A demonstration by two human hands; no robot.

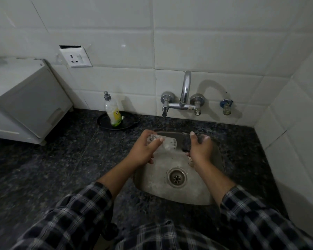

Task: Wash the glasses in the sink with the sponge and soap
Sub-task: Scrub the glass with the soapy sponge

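Note:
My left hand (145, 150) grips a clear glass (167, 144) lying on its side over the back of the steel sink (197, 193), its mouth turned right. My right hand (200, 148) holds a dark sponge (185, 142) just right of the glass mouth, thumb up along it. Another glass (191, 162) shows only partly under my right wrist. The soap bottle (113, 110), with a little yellow-green liquid, stands on a black plate (128, 121) behind and left of the sink.
A chrome tap (185, 94) juts from the white tiled wall above the sink, no water running. The drain (177, 177) lies open at the sink's middle. Dark speckled counter (61, 159) surrounds it. A white appliance (25, 105) stands far left; a tiled side wall stands on the right.

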